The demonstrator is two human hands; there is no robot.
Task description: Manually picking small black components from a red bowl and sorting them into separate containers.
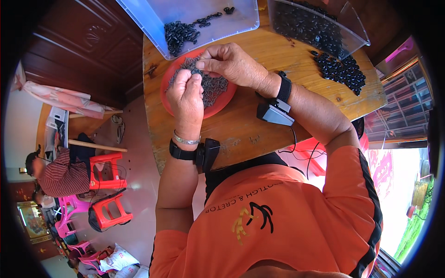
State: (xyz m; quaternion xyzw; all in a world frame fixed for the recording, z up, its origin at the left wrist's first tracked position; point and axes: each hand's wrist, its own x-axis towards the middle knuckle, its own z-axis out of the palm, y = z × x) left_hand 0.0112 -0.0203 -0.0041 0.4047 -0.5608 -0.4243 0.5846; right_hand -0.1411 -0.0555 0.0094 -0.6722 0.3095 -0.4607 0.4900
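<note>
Over a round orange-red dish (224,105) my two hands meet, fingertips almost touching. The dish is full of small grey, thin pieces (213,88) that look like screws. Between thumb and forefinger my left hand (186,97) pinches a small black part (196,71), mostly covered by the fingers. My right hand (227,62) is closed in a pinch just above it; whatever its fingertips hold is too small and hidden to name. Both wrists carry strapped dark devices, and a silvery bangle circles the left wrist.
Beyond the dish, a clear plastic bin (234,28) holds loose black oval parts (181,34). At the right, another bin (296,30) lies tipped, with black parts spilled (340,72) on the wooden table (259,139). Red stools (111,211) and a seated person (65,173) are at left.
</note>
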